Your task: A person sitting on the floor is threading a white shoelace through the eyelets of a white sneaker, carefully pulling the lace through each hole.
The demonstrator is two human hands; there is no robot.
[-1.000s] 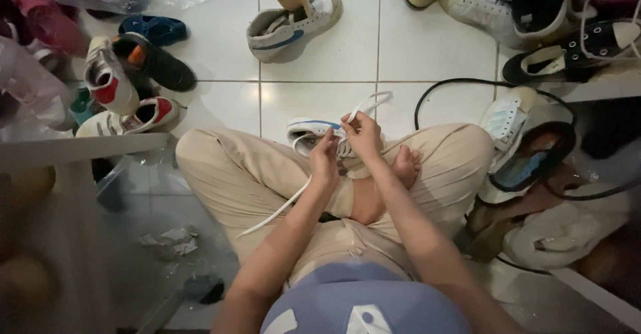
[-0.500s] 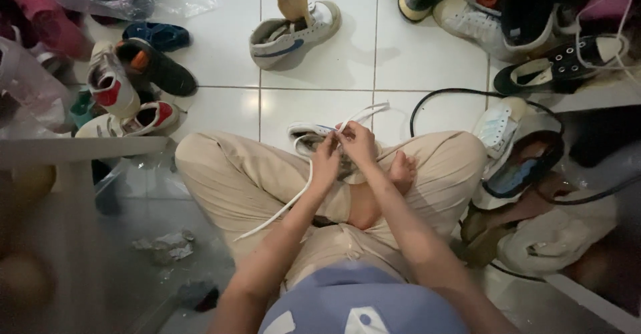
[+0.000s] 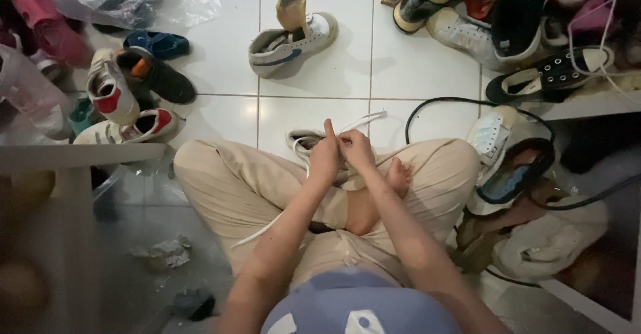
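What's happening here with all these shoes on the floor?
A person sits cross-legged on a white tiled floor and works a white lace on a white sneaker resting against their legs. The left hand and right hand are close together over the shoe, pinching the lace. Another white high-top sneaker stands ahead, and a heap of shoes fills the upper right.

This looks like a home, likely an entryway or storage corner: a white tiled floor [image 3: 220,33] strewn with worn shoes, a heap of sneakers [image 3: 507,20] piled at the upper right, a crumpled plastic bag [image 3: 167,0], and a black cable [image 3: 434,107] trailing across the tiles.
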